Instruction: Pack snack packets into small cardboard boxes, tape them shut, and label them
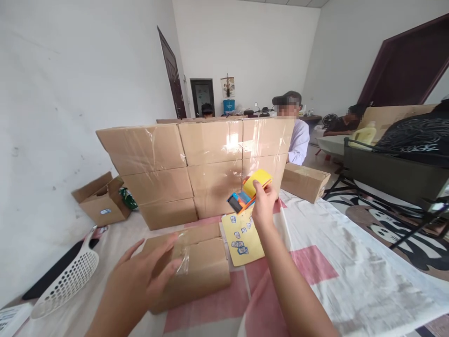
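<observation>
two hands work over a table covered with a white and pink cloth (326, 262). the right hand (264, 206) is raised above the middle of the table, its fingers pinched shut on a small stack of flat items (249, 189), yellow on top with orange and blue showing underneath; the stack is held in the air, in front of the wall of boxes. just below and near of it a yellow sheet (242, 238) printed with small blue and white pictures lies flat on the cloth. the left hand (140, 276) is spread open, fingers apart, holding nothing, with its fingertips over the near left part of a taped cardboard box (196, 267) lying on the cloth; whether it touches the box i cannot tell. farther off stands a stacked wall of cardboard boxes (196, 164) sealed with clear tape, and one more closed box (304, 181) lies to its right. at the far left an open box (101, 199) sits by the wall, and a white perforated scoop (68, 278) lies at the near left. a person in a white shirt (299, 140) sits behind the boxes, another farther right.
</observation>
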Demonstrator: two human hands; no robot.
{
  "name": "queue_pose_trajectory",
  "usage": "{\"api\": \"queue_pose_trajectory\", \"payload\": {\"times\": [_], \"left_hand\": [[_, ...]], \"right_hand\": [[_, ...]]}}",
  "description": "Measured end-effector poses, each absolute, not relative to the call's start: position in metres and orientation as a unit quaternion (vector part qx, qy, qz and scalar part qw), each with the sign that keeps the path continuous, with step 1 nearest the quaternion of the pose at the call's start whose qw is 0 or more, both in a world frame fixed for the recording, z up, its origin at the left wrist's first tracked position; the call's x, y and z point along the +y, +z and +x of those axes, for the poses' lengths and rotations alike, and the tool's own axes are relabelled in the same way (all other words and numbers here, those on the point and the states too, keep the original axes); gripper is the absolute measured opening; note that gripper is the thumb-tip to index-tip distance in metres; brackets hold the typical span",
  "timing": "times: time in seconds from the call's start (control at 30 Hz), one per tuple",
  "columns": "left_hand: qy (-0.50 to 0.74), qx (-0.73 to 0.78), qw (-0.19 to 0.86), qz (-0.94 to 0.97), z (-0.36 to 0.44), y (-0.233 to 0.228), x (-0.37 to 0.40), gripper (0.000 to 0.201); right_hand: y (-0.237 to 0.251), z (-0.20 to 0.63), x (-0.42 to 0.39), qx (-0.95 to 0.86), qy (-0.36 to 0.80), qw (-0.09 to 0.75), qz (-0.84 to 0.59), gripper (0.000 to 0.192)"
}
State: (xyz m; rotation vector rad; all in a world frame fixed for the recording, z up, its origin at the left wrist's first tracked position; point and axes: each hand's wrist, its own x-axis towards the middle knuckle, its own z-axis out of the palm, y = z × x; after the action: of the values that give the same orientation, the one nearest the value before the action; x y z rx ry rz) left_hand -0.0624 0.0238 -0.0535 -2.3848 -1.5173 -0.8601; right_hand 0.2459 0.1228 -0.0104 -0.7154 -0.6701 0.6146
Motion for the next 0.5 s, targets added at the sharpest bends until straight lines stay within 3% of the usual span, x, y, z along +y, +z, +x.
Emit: {"api": "queue_pose_trajectory", "payload": {"times": [0.07,0.17,0.27,0.33,0.5], "left_hand": [[-0.332,-0.565,0.003,-0.755,-0.039,-0.023,0.031,0.045],[-0.384,-0.551,-0.175,-0.720,0.010,0.015,0.044,0.057],[-0.353,-0.510,-0.309,-0.721,0.052,0.027,0.059,0.060],[-0.353,-0.480,-0.330,-0.732,0.067,0.022,0.066,0.051],[-0.440,-0.486,-0.239,-0.716,0.073,0.002,0.067,0.035]], "right_hand": [[-0.001,0.245,0.114,-0.348,0.334,0.819,-0.310,0.027],[0.009,0.235,0.097,-0.403,0.381,0.787,-0.269,0.026],[0.017,0.223,0.080,-0.471,0.379,0.760,-0.237,0.023],[0.018,0.218,0.073,-0.509,0.357,0.747,-0.235,0.023],[0.011,0.215,0.073,-0.554,0.326,0.725,-0.248,0.020]]}}
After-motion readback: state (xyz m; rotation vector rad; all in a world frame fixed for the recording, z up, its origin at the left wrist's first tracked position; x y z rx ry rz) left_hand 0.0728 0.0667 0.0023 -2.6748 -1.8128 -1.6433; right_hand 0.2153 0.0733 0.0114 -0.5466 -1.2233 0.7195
